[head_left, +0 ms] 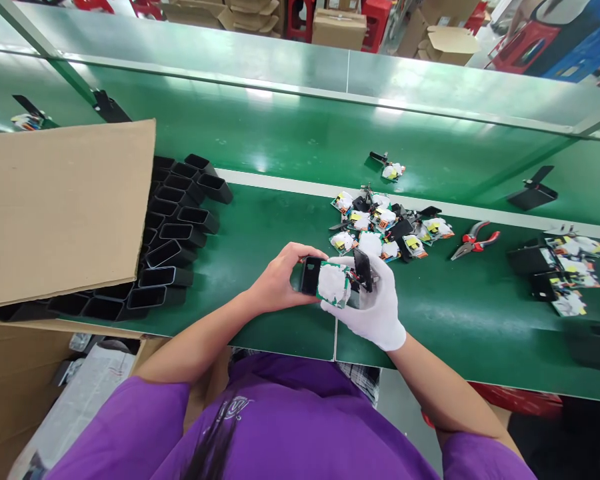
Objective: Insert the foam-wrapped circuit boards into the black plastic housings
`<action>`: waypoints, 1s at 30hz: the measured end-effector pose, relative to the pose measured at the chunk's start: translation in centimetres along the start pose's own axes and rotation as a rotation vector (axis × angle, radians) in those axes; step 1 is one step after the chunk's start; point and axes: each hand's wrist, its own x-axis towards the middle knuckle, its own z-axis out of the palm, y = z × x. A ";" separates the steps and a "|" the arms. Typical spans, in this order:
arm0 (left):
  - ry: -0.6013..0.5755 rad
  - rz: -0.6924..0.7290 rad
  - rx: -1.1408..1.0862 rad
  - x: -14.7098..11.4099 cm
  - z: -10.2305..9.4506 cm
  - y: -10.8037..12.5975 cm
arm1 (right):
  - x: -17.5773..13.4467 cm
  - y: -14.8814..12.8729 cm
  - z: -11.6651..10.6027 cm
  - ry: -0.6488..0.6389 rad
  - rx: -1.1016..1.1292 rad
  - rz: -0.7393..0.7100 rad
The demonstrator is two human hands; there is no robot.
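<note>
Just inside the front edge of the green bench (260,213), holding two parts close together above the surface. Gripping, with the bare left grip (285,279) closed about its outer end, a black housing (309,275). Gripping, with the white-gloved right grip (373,310), a white-coated circuit board (333,284) and, standing up beside it, a black plate (363,270). Overlapping board and housing as seen from above, without revealing whether inserted or merely touching.

Facing on the left, across a broad band of green surface, rows of open black shells (176,232), partly hidden under the straight edge of a cardboard panel (65,213). Meeting tighter room just beyond the right grip, up against a cluster of coated boards (384,217). Reaching, at the far side of this cluster, a white strip (280,187) running across the bench, with a single board (393,172) lying past it. Passing rightward to red-handled pliers (475,241), lying beside the cluster. Opening, between gloved wrist and right-hand group of boards (577,267), onto a wide stretch of green. Ending near the front right with a dark casing (597,343) close to the edge.
</note>
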 end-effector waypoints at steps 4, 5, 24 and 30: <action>-0.006 0.032 0.035 0.0 0.0 0.1 | 0.1 -0.1 -0.1 0.007 -0.047 -0.027; -0.006 0.049 0.047 0.0 0.1 0.2 | 0.1 -0.1 -0.1 -0.003 -0.052 -0.038; 0.010 0.138 0.155 -0.4 0.4 0.0 | 0.0 0.3 0.3 -0.052 -0.176 -0.041; -0.025 0.077 0.044 -0.3 0.4 0.2 | -0.3 0.2 0.1 -0.010 -0.172 -0.021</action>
